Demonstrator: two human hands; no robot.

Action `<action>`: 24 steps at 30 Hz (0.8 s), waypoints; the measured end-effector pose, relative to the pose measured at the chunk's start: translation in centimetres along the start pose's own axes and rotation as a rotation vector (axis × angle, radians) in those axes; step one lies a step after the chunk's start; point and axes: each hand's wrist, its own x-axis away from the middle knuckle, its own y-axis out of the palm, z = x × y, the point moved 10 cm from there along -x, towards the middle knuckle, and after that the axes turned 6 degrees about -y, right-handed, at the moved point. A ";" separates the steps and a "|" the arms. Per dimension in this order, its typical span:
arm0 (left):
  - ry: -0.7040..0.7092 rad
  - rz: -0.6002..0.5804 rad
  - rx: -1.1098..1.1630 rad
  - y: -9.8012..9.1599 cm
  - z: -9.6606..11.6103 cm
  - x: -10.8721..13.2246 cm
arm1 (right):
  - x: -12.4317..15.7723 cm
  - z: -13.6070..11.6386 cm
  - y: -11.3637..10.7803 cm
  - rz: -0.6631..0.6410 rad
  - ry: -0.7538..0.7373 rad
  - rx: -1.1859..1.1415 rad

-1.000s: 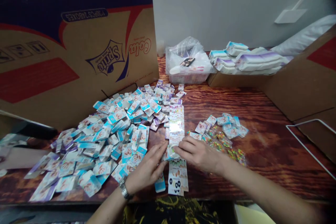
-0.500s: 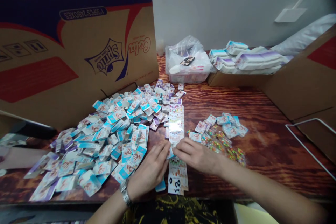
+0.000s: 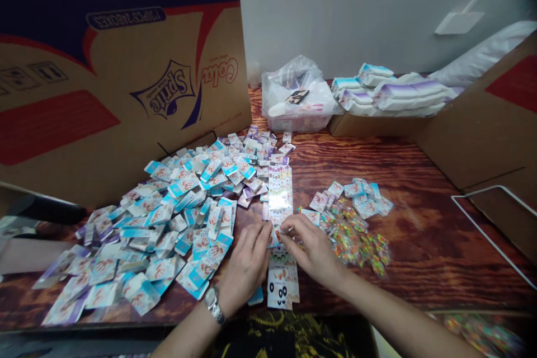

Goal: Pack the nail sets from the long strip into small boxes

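Note:
A long printed paper strip [image 3: 279, 196] lies upright on the wooden table, and its lower part [image 3: 283, 285] continues below my hands. My left hand [image 3: 245, 265] and my right hand [image 3: 312, 249] meet at the strip, with their fingertips pinching a small folded white-and-blue part [image 3: 274, 238] of it. To the left spreads a large heap of flat white, blue and purple packets [image 3: 176, 224]. Near my right hand lie a smaller group of similar packets [image 3: 361, 198] and clear wrappers of colourful sweets [image 3: 354, 240].
A flattened Sprite cardboard box panel [image 3: 113, 78] stands behind the heap, and another cardboard panel [image 3: 474, 123] stands at the right. At the back are a plastic tub with a bag [image 3: 297, 98] and stacked packs [image 3: 390, 92]. A white wire frame [image 3: 490, 218] stands at the right.
My hands have drawn closer around the strip, and my right fingers have curled in on it. The view has shifted slightly, and the sweet wrappers now spread lower on the table.

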 end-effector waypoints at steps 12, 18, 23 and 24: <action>0.094 0.004 -0.165 1.1 0.2 0.7 | 0.7 3.3 1.1 0.008 0.265 -0.060; 0.048 -0.008 -0.117 1.5 -0.3 0.6 | 0.8 4.9 2.4 -0.086 0.372 -0.405; 0.037 -0.018 -0.091 1.8 -0.4 0.7 | 0.6 5.6 3.3 -0.107 0.429 -0.623; 0.047 -0.014 -0.105 1.9 -0.3 0.7 | 0.5 5.4 3.2 -0.114 0.420 -0.582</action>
